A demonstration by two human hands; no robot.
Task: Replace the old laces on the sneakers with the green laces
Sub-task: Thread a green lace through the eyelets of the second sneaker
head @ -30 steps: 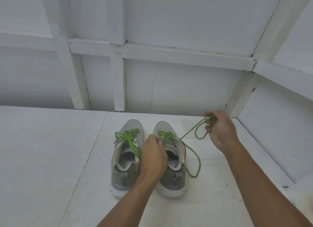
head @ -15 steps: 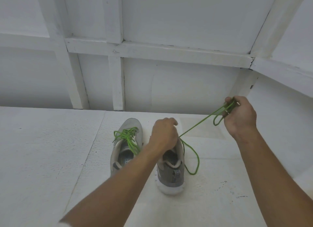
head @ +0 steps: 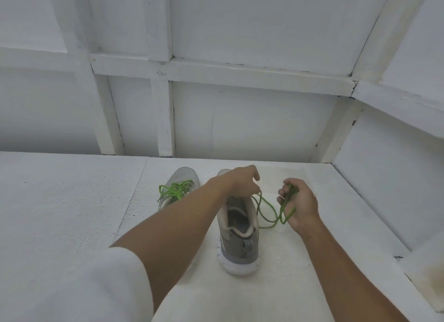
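Green lace [head: 266, 212] in right hand [head: 300, 204] | sneakers [head: 240, 248], white surface [head: 60, 213] | panelled walls [head: 252, 119]

seen from the wearer's own head camera, the person showed only two arms and two hands. a white sleeve [head: 117, 285] covered the left upper arm: plain, loose cloth, blurred by its nearness to the lens, with a rounded hem that crossed the arm at about the elbow. below that hem the left forearm [head: 182, 225] was bare down to the left hand [head: 240, 182]. the right forearm [head: 336, 261] was bare along all of its visible length, up to the right hand [head: 300, 204]. both hands were bare, and nails showed on the right hand's fingers [head: 281, 192].
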